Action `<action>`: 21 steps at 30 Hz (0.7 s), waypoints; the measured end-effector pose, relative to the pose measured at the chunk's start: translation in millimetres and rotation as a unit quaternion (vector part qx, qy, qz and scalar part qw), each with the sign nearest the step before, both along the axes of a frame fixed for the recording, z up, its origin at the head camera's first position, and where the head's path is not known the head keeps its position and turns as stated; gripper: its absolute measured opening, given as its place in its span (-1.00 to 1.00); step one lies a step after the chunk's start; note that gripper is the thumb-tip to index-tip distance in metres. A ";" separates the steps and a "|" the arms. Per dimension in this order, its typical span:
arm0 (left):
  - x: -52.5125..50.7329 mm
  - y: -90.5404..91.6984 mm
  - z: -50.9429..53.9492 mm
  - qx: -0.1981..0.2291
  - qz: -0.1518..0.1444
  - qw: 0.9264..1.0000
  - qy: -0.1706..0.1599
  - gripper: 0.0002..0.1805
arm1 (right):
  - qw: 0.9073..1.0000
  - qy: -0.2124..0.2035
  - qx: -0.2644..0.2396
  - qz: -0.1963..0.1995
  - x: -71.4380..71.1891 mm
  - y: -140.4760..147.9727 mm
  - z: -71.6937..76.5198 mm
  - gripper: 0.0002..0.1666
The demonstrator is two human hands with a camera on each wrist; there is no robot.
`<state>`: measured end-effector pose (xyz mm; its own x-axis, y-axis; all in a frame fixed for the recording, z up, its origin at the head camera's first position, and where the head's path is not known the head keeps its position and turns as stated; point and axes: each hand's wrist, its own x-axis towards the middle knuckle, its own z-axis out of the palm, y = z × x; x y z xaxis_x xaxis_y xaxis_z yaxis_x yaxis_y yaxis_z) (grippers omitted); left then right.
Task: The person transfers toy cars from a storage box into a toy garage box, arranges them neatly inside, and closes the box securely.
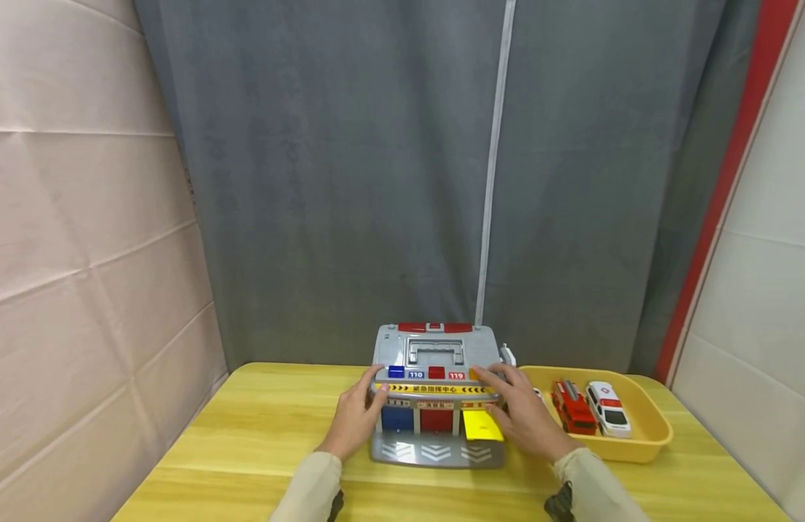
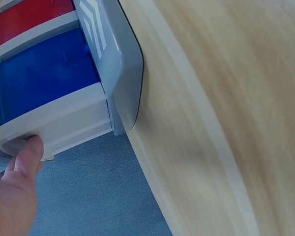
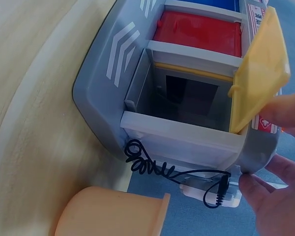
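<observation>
A grey toy rescue-station garage (image 1: pixel 389 349) stands on the table, with a carry handle and coloured buttons on top. Its blue door (image 2: pixel 46 73) and red door (image 3: pixel 199 34) are closed. The yellow door (image 3: pixel 263 64) is swung up, baring a bay beneath it. My left hand (image 1: pixel 356 415) holds the left end of the roof, thumb against its front edge. At the right end, my right hand (image 1: pixel 522 413) grips the roof, index finger at the orange button (image 1: pixel 472 373) and thumb beside the raised door. A black coiled cord (image 3: pixel 152 167) hangs along the right wall.
A yellow bin (image 1: pixel 656 433) stands just right of the garage on the wooden table (image 1: pixel 245 435). Inside lie a red fire truck (image 1: pixel 574 412) and a white ambulance (image 1: pixel 609 410); another white item is partly hidden by my right hand. A grey curtain (image 1: pixel 350 181) hangs behind.
</observation>
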<state>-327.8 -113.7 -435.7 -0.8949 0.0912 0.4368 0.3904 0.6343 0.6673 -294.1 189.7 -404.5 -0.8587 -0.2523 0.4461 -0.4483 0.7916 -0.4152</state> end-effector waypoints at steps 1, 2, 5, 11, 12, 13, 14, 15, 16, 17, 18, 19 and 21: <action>-0.2 0.0 0.0 0.001 0.000 1.000 0.000 -0.50 | 1.000 -0.001 0.000 0.000 0.1 0.1 0.4 -0.27; -0.2 0.0 0.0 0.002 0.000 1.000 0.000 -0.50 | 1.000 -0.001 0.000 -0.001 0.2 0.1 0.7 -0.27; -0.1 -0.1 -0.6 0.001 -0.001 1.000 0.001 -0.50 | 1.000 0.006 0.006 -0.004 0.4 0.2 0.6 -0.27; 0.7 0.5 -0.2 0.004 -0.003 1.000 -0.004 -0.49 | 0.999 0.025 0.029 -0.007 1.4 0.6 1.1 -0.25; 0.8 0.6 -0.1 0.005 -0.003 1.000 -0.004 -0.49 | 0.999 0.027 0.033 -0.005 1.5 0.8 1.5 -0.25; 0.8 0.7 0.0 0.005 -0.003 1.000 -0.004 -0.49 | 0.999 0.030 0.037 -0.005 1.6 1.0 1.9 -0.25; 0.6 0.8 0.1 0.005 -0.002 1.000 -0.003 -0.49 | 0.999 0.033 0.040 -0.003 1.8 1.2 2.4 -0.24; 0.5 0.8 -0.1 0.003 -0.002 1.000 -0.002 -0.50 | 0.999 0.034 0.041 -0.001 1.8 1.6 2.8 -0.24; 0.3 0.9 -0.1 0.003 -0.002 1.000 -0.002 -0.50 | 0.998 0.034 0.043 0.000 2.0 1.9 3.3 -0.23; 0.4 0.9 -0.3 0.002 -0.002 1.000 0.000 -0.50 | 0.998 0.035 0.046 0.002 2.0 2.5 3.5 -0.23; 0.5 0.9 -0.5 0.002 -0.003 1.000 0.000 -0.50 | 0.998 0.034 0.046 0.004 2.1 3.1 3.6 -0.22; 0.6 1.0 -0.8 0.001 -0.003 1.000 0.001 -0.49 | 0.998 0.032 0.048 0.005 2.4 3.7 3.8 -0.21; 0.9 1.0 -1.6 0.002 -0.003 1.000 0.002 -0.49 | 0.998 0.030 0.050 0.007 2.6 5.3 3.6 -0.20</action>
<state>-326.9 -112.7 -437.3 -0.8927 0.0942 0.4407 0.3963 0.6297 0.6682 -291.4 195.0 -400.9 -0.8276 -0.3101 0.4678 -0.4812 0.8210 -0.3071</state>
